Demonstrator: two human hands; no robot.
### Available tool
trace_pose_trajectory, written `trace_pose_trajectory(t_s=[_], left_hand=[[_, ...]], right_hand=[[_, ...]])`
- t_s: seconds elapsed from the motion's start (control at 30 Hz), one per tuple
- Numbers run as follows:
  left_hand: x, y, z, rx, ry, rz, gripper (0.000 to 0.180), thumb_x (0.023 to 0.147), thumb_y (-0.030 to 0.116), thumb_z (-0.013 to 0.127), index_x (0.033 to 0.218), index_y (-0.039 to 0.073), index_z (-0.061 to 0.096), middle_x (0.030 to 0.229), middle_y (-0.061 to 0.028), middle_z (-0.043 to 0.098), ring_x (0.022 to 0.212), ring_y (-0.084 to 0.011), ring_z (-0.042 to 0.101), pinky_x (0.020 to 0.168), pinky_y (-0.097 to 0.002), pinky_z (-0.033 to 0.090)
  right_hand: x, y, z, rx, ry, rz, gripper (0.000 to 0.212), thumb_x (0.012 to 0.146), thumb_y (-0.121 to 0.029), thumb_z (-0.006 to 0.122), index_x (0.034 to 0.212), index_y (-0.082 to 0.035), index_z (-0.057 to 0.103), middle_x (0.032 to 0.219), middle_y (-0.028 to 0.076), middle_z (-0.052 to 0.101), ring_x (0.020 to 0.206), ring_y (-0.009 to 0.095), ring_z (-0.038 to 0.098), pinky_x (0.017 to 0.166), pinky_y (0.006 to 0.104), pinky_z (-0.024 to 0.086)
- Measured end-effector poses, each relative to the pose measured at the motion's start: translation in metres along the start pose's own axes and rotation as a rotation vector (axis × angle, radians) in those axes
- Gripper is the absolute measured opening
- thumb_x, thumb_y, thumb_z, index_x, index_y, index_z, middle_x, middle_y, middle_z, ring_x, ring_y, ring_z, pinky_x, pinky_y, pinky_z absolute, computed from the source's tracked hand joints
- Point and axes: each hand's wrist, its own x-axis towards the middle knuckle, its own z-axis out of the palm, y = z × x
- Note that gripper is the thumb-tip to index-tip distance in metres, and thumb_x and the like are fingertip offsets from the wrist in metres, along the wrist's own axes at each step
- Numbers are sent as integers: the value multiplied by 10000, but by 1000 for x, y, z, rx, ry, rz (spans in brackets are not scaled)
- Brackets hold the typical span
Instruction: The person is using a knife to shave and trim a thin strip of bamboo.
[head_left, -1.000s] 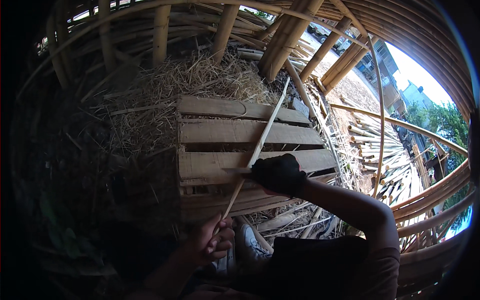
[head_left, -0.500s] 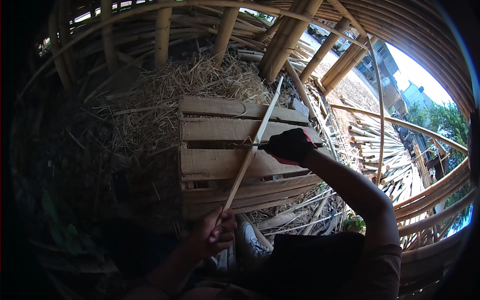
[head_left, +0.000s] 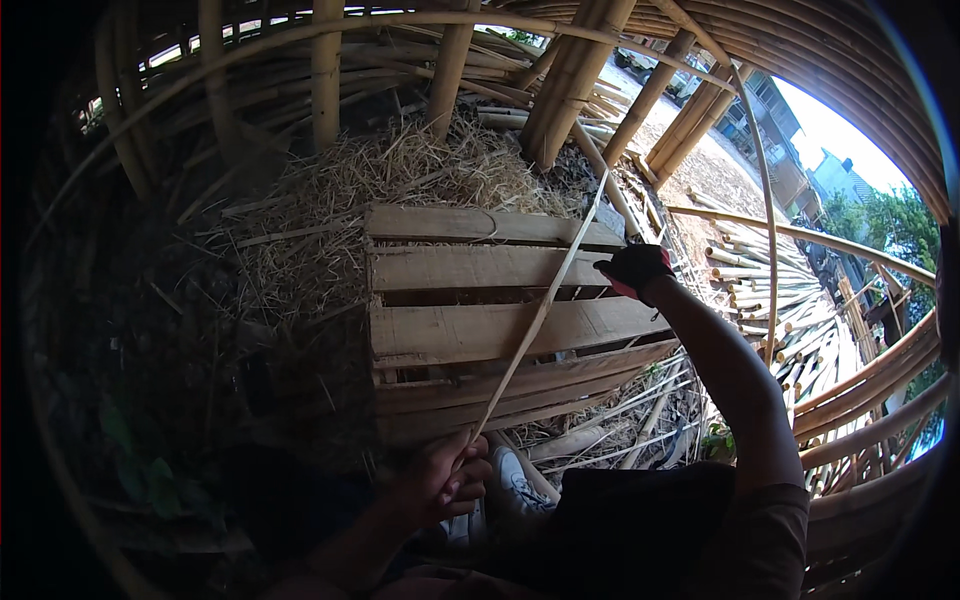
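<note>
A long pale bamboo strip [head_left: 547, 300] slants over a slatted wooden crate [head_left: 450, 330], rising from lower left to upper right. My bare left hand [head_left: 458, 472] is closed around its near end, below the crate's front edge. My right hand [head_left: 640, 270], in a black and red glove, is closed above the crate's right end, a little to the right of the strip and apart from it. It grips a knife whose dark, thin blade showed against the strip earlier; the glove now hides most of it.
Behind the crate lies a heap of dry shavings [head_left: 400, 180]. Thick bamboo posts [head_left: 567, 100] stand beyond. At the right, cut bamboo poles [head_left: 760, 270] lie stacked, and bamboo rails [head_left: 870, 400] curve close by. My white shoe [head_left: 512, 478] is just below the crate.
My right hand has moved right and slightly up, off the strip. The strip's far end has shifted right and a little down, with my left hand still holding its near end.
</note>
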Motion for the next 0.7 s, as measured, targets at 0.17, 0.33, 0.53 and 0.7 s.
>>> trace_pose_trajectory(t_s=[0.17, 0.33, 0.53, 0.7], left_hand=[[3, 7, -1, -21, 20, 48, 330, 1092, 437, 319, 940, 170, 440, 528, 45, 342, 372, -50, 293, 342, -189, 250], [-2, 22, 2, 236, 89, 228, 330, 1096, 422, 320, 1061, 137, 485, 553, 49, 364, 389, -34, 319, 359, -171, 271], [-9, 24, 15, 551, 274, 356, 406, 1094, 421, 323, 1187, 80, 524, 596, 41, 427, 403, -32, 353, 366, -171, 313], [-7, 10, 32, 1042, 434, 425, 512, 1087, 449, 313, 1199, 32, 588, 668, -23, 551, 439, -70, 494, 426, -196, 437]], right_hand=[[-46, -44, 17, 163, 537, -78, 410, 983, -521, 514, 845, -172, 677, 638, 69, 649, 608, 272, 681, 520, 437, 507], [-73, -88, 24, 530, 665, -40, 379, 991, -489, 517, 875, -171, 688, 642, 94, 651, 622, 329, 676, 551, 454, 511], [-93, -100, -12, 874, 342, -93, 518, 964, -576, 524, 1315, -203, 607, 879, 160, 725, 846, 337, 714, 676, 430, 541], [-133, -122, -41, 668, 110, -349, 709, 926, -664, 535, 1505, -265, 443, 948, 109, 745, 864, 283, 725, 760, 362, 545]])
